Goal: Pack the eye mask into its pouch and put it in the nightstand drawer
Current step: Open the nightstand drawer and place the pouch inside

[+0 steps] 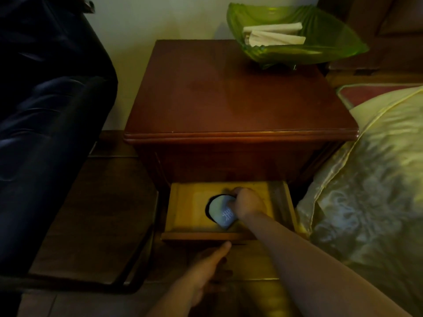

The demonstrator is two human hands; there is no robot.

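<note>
The dark wooden nightstand (238, 92) has its top drawer (183, 211) pulled out, showing a light wood bottom. Inside the drawer lies a pale grey pouch (220, 211) with white markings and a dark edge showing at its left side. My right hand (248, 202) reaches down into the drawer and grips the pouch's right end. My left hand (211, 261) is below the drawer front, thumb touching its lower edge and fingers curled under it. The eye mask itself is not visible apart from that dark edge.
A green glass dish (325, 42) with folded beige cloths sits on the nightstand's back right corner. A bed with a shiny yellow cover (375, 179) lies to the right. Dark fabric over a chair (45, 110) stands to the left.
</note>
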